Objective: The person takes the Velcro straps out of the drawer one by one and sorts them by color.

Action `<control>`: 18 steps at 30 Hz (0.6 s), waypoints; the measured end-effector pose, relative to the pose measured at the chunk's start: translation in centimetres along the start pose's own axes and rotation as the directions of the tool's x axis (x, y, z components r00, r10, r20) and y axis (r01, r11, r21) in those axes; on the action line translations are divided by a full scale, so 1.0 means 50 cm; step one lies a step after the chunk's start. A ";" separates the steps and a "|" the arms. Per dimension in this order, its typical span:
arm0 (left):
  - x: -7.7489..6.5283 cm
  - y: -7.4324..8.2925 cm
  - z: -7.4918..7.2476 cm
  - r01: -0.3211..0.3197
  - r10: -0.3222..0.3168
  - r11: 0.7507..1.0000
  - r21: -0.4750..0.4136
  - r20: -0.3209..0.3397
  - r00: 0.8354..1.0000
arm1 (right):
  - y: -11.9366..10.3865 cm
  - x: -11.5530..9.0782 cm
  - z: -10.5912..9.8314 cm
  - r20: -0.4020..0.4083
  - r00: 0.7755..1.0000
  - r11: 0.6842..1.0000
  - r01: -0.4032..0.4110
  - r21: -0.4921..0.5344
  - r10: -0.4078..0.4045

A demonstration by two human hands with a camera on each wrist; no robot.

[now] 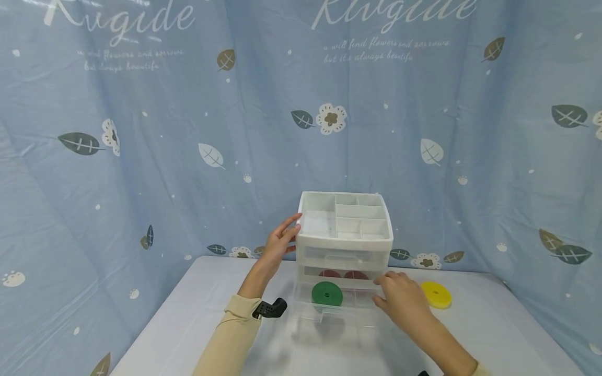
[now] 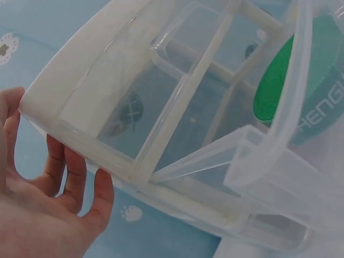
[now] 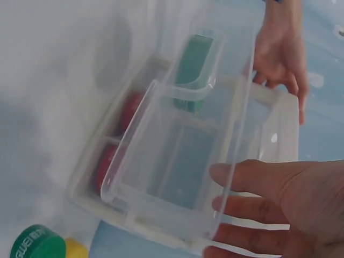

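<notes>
A small white drawer cabinet [image 1: 345, 243] has a clear drawer [image 1: 355, 317] pulled out toward me below its closed top drawer. Inside the pulled-out drawer lies a green disc-shaped roll [image 1: 327, 294]. Two red discs [image 1: 356, 274] sit farther back, partly hidden by the cabinet. My left hand [image 1: 278, 244] rests its spread fingers against the cabinet's upper left side. Fingertips of my right hand [image 1: 403, 297] are right at the drawer's right edge, with the thumb apart from the other fingers in the right wrist view.
A yellow disc [image 1: 436, 295] lies on the white table [image 1: 475, 339] to the right. Another green roll [image 3: 37, 243] stands close by it in the right wrist view. Compartments divide the cabinet's top. A blue printed curtain [image 1: 263, 104] hangs behind.
</notes>
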State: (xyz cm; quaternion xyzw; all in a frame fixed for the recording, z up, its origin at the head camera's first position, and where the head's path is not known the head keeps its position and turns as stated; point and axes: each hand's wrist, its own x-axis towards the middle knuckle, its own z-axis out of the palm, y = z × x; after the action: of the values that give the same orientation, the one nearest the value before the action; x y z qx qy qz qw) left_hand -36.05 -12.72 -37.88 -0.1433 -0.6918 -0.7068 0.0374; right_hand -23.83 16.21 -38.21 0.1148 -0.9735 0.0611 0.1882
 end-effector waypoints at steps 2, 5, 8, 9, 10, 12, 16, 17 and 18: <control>0.001 -0.001 0.000 0.000 0.000 1.000 0.004 -0.001 1.000 | -0.006 0.004 0.006 -0.028 0.999 1.000 0.017 -0.008 -0.017; 0.002 -0.002 0.001 -0.001 0.001 1.000 0.001 0.002 1.000 | -0.016 0.007 0.014 -0.061 0.998 1.000 0.027 0.000 -0.027; 0.001 -0.001 0.002 -0.001 0.001 1.000 -0.005 0.004 1.000 | -0.022 0.008 0.027 -0.061 0.998 1.000 0.022 0.008 -0.021; 0.001 -0.001 0.002 0.000 0.000 1.000 -0.007 0.004 1.000 | -0.024 0.008 0.032 -0.064 0.998 1.000 0.023 0.000 -0.023; 0.001 -0.001 0.002 0.001 -0.001 1.000 -0.007 0.002 1.000 | -0.025 0.007 0.036 -0.070 0.997 1.000 0.028 -0.014 -0.029; 0.001 -0.001 0.002 0.001 -0.001 1.000 -0.004 0.002 1.000 | -0.028 0.006 0.044 -0.091 0.995 0.998 0.041 -0.051 -0.045; 0.003 -0.001 0.000 -0.001 0.001 1.000 -0.002 0.002 1.000 | -0.039 0.008 0.048 -0.143 0.986 0.994 0.073 -0.085 -0.084; 0.003 -0.001 0.000 -0.001 0.001 1.000 -0.001 0.003 1.000 | -0.043 0.010 0.049 -0.145 0.986 0.994 0.078 -0.073 -0.088; 0.003 -0.002 -0.001 0.001 -0.001 1.000 -0.001 0.002 1.000 | -0.046 0.011 0.049 -0.143 0.986 0.995 0.084 -0.055 -0.091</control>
State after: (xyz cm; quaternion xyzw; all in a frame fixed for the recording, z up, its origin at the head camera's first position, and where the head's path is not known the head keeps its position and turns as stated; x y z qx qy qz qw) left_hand -36.25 -12.73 -37.93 -0.1440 -0.6915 -0.7069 0.0363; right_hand -24.66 13.47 -40.10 0.1479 -0.9524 0.0372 0.2640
